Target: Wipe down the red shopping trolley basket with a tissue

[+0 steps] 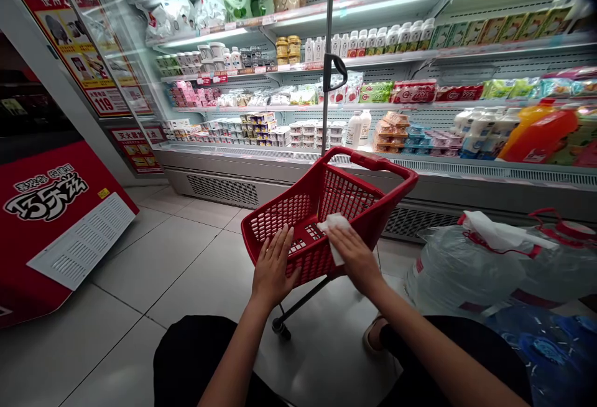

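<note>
A red plastic shopping cart (317, 259) with slotted walls stands in front of me, its handle toward the right. My left hand (274, 267) lies against the near side of the basket at the left, fingers stretched out over the rim. My right hand (353, 254) presses a white cloth or tissue (339, 223) on the near rim, further right. Part of the white piece hangs down the basket's outer side below that hand. The inside of the basket shows bare slotted plastic.
Behind the cart runs a refrigerated shelf unit (298, 159) with dairy products and a glass door handle (334, 72). A red freezer (60, 226) stands at the left. Large water bottles (459, 267) are at the right, another white cloth (501, 231) on top.
</note>
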`<state>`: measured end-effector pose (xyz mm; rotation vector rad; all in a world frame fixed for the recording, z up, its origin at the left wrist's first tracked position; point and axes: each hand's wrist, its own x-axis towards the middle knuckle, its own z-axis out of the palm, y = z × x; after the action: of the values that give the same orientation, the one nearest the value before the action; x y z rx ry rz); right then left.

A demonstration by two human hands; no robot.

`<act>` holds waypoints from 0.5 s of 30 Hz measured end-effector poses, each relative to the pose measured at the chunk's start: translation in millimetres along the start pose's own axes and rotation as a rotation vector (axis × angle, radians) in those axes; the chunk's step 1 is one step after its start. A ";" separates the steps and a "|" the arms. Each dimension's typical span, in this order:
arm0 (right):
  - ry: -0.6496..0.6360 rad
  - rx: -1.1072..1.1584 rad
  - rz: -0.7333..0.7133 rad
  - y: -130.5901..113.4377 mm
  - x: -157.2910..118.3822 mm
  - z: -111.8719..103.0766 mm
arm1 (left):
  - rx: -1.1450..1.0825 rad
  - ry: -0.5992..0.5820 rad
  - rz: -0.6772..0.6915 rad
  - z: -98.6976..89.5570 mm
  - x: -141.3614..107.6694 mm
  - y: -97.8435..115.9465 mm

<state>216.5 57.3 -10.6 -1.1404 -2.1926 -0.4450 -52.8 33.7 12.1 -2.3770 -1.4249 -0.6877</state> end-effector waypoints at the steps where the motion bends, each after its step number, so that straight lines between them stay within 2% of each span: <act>1: 0.003 0.026 -0.012 -15.8 1.5 3.9 | 0.000 0.001 -0.002 0.8 -0.1 0.4; 6: 0.005 0.119 -0.113 -82.6 10.4 18.4 | -0.033 0.031 -0.012 6.4 -1.8 0.1; 9: 0.007 0.145 -0.183 -94.9 13.5 22.2 | -0.049 0.052 -0.020 7.8 -3.8 -2.2; 12: -0.033 0.133 -0.251 -70.2 12.7 15.1 | -0.050 0.048 -0.007 6.1 -4.9 -4.1; 15: -0.044 0.063 -0.202 -12.1 6.8 -4.6 | -0.044 0.034 -0.002 2.7 -4.4 -4.4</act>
<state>205.3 52.0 -2.8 -0.9073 -2.3545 -0.4358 -57.7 33.7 7.4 -2.3858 -1.4128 -0.7638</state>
